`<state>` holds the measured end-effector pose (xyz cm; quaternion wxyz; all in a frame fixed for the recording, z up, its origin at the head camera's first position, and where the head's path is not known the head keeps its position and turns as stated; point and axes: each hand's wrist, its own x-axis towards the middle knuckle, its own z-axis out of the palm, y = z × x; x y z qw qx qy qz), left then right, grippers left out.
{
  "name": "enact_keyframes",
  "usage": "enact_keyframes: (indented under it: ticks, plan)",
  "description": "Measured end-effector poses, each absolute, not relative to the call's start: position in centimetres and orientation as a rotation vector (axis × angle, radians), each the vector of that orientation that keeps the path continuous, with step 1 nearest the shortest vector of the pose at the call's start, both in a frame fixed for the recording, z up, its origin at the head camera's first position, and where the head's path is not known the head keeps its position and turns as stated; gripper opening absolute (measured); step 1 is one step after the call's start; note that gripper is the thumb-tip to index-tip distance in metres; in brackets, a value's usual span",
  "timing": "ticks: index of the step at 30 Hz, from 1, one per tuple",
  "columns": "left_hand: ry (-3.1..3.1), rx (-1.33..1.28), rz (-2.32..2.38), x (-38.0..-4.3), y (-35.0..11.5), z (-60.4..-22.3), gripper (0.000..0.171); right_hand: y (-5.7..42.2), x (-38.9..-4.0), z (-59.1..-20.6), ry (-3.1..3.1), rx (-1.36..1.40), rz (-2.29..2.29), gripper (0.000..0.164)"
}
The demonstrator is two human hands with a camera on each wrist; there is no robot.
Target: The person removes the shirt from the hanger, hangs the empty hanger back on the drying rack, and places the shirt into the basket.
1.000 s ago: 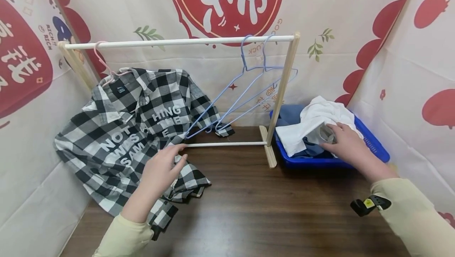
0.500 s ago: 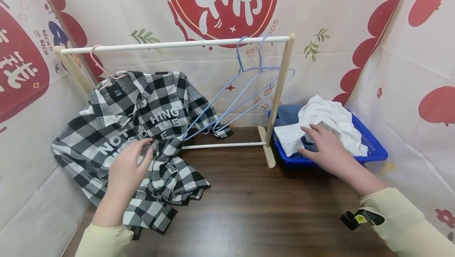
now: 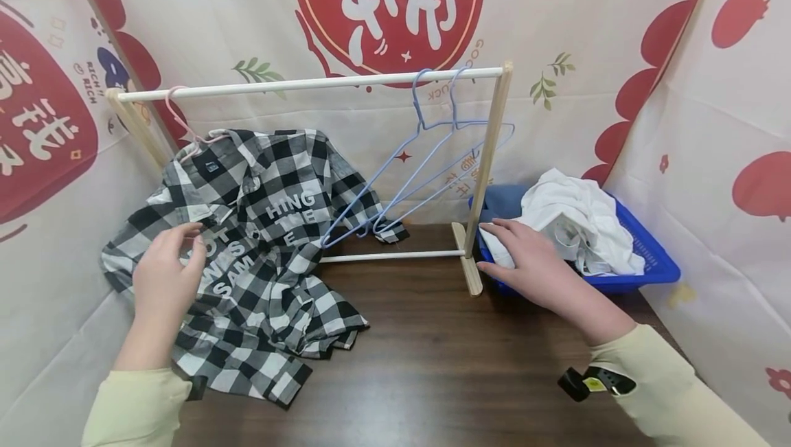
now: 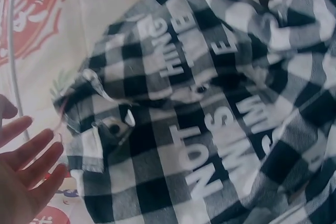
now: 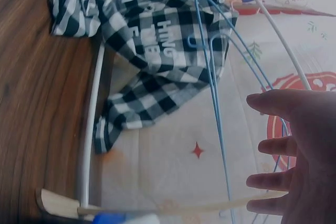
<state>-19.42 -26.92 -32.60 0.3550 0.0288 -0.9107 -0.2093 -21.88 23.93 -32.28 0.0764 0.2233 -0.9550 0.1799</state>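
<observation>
A black, grey and white checked shirt [image 3: 278,323] with white lettering hangs crookedly from a pink hanger [image 3: 196,136], its lower part spread on the table. In front of the shirt's left side is my left hand [image 3: 165,272], fingers loosely bent; the left wrist view shows nothing in it. My right hand [image 3: 531,265] reaches leftward past the near left side of a blue basket [image 3: 664,268], fingers extended and spread, holding nothing. It hides part of the white garment [image 3: 575,207] in the basket. Two blue hangers [image 3: 421,123] hang bare near the rack's right end.
The rack has a white top bar [image 3: 309,85], a white lower bar [image 3: 389,256] and wooden posts [image 3: 491,145]. Under the white garment lies blue cloth [image 3: 502,203]. Printed fabric walls [image 3: 556,131] enclose the dark wooden table [image 3: 420,358] at the back and sides.
My left hand has moved left across the shirt, away from the lower bar. My right hand has left the white garment's opening and shifted left; the garment stays in the basket.
</observation>
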Motion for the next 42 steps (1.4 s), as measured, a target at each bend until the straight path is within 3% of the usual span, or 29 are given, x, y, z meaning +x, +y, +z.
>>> enact_keyframes:
  ticks: [7, 23, 36, 42]
  plan:
    - [-2.228, 0.111, -0.518, -21.7, -29.2, -32.3, 0.033, 22.1, -22.1, -33.3, -2.853, 0.721, 0.591, 0.062]
    - [-2.491, 0.449, -0.607, -23.0, -32.0, -32.3, 0.069, 18.0, -22.2, -35.5, -2.923, 0.74, 0.745, 0.061]
    - [-2.51, 0.513, -0.691, -23.3, -33.6, -32.7, 0.066, 16.3, -22.1, -36.8, -2.966, 0.764, 0.841, 0.058]
    - [-2.419, 0.577, -0.751, -23.1, -33.6, -32.8, 0.053, 15.9, -22.3, -37.2, -2.967, 0.762, 0.857, 0.057]
